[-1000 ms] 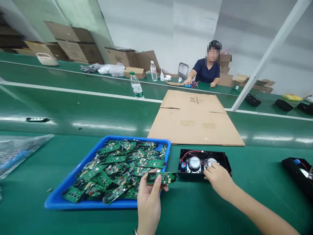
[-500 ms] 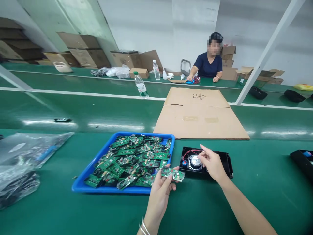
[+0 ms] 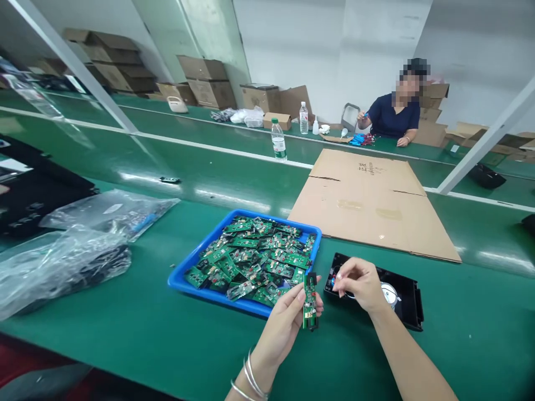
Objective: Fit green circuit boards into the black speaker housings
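My left hand (image 3: 288, 320) holds a small green circuit board (image 3: 310, 301) upright, just in front of a blue tray (image 3: 184, 277) heaped with several similar boards (image 3: 254, 259). My right hand (image 3: 357, 284) hovers over the left end of a black speaker housing (image 3: 407, 312), fingers pinched around a small connector on red wiring. A round silver speaker (image 3: 388, 292) shows inside the housing beside that hand.
A flattened cardboard sheet (image 3: 371, 203) lies beyond the housing. Clear plastic bags (image 3: 67, 262) with dark parts sit at the left. A water bottle (image 3: 278, 140) stands on the far belt. A person (image 3: 395, 114) sits at the back bench among cardboard boxes (image 3: 204, 83).
The view swung left. My left hand turned the circuit board from flat to upright and brought it closer to the right hand, which lifted off the speakers and pinched the wiring.
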Available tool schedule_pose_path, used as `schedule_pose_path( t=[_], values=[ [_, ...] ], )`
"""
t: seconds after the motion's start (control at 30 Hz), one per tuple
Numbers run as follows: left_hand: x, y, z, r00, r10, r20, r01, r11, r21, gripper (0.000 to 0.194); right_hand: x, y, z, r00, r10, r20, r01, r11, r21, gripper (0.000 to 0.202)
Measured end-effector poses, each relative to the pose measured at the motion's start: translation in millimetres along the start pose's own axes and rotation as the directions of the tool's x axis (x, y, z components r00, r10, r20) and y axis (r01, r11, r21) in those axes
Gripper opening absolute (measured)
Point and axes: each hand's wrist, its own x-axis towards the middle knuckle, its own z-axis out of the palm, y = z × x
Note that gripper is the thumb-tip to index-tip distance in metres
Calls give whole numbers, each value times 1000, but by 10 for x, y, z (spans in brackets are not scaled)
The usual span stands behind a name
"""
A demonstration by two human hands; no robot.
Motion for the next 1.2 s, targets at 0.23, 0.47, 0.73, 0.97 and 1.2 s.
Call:
schedule_pose_path(
  t=[0.23, 0.47, 0.73, 0.97, 1.2],
  values=[
    [-35, 116, 34, 998, -68, 3, 68, 998, 4, 39, -72, -192, 143, 916, -174, 361, 371, 712, -597, 17],
    [-31, 130, 23, 995, -85, 45, 83, 996, 41, 34, -103, -149, 181, 877, -313, 364, 479, 527, -702, 13],
    [-6, 156, 25, 993, -101, 56, 94, 988, 123, 35, -109, -97, 194, 845, -340, 414, 532, 445, -720, 12],
    [-12, 188, 54, 995, -87, 40, 79, 981, 177, 38, -143, -53, 194, 845, -344, 408, 527, 413, -743, 13],
    [11, 168, 21, 995, -31, 97, 7, 970, 245, 38, -177, -25, 176, 825, -417, 381, 549, 437, -712, 10]
  ],
)
